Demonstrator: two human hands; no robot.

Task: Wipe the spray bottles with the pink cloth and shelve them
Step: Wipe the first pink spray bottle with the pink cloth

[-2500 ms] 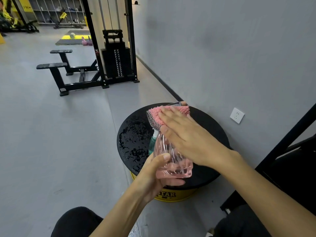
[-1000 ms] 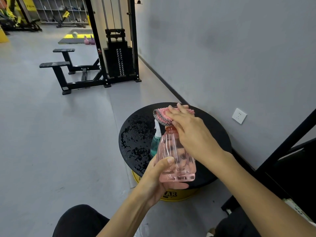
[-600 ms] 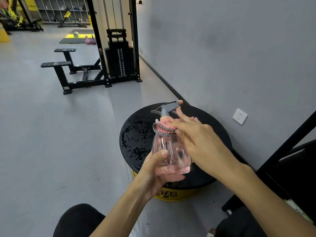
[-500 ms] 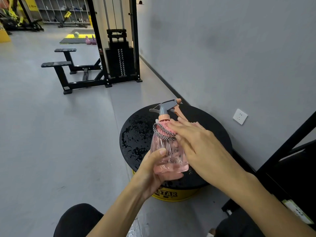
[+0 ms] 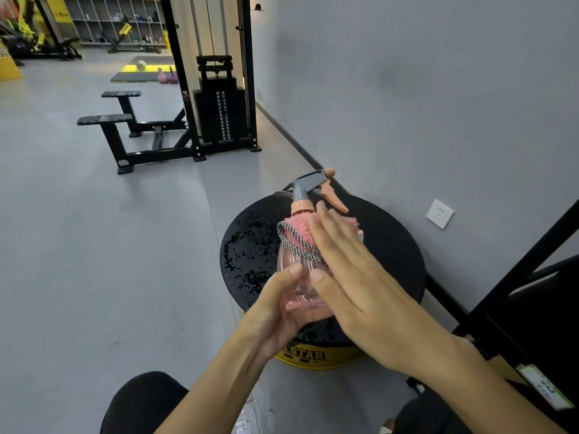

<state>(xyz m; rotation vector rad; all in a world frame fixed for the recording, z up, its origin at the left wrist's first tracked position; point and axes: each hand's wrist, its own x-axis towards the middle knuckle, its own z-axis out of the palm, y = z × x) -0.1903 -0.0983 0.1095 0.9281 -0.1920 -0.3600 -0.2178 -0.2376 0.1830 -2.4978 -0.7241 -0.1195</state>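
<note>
A clear pink spray bottle point(image 5: 297, 277) with a grey and orange trigger head point(image 5: 308, 186) is held upright above a round black stool top point(image 5: 391, 245). My left hand point(image 5: 275, 311) grips the bottle's base from below and behind. The pink cloth point(image 5: 297, 233), edged in black-and-white weave, wraps the bottle's shoulder just under the orange collar. My right hand point(image 5: 354, 283) lies flat with straight fingers, pressing the cloth against the bottle's right side. A second bottle seen earlier behind it is hidden now.
The stool top is wet on its left half and sits on a yellow base point(image 5: 313, 355). A grey wall with an outlet point(image 5: 439, 213) runs along the right. A black rack point(image 5: 532, 277) stands at right. A cable machine point(image 5: 219, 104) stands further back.
The cloth slid down from the trigger head to the bottle's shoulder, uncovering the head. My right hand flattened against the bottle's side. My left hand kept its grip on the base.
</note>
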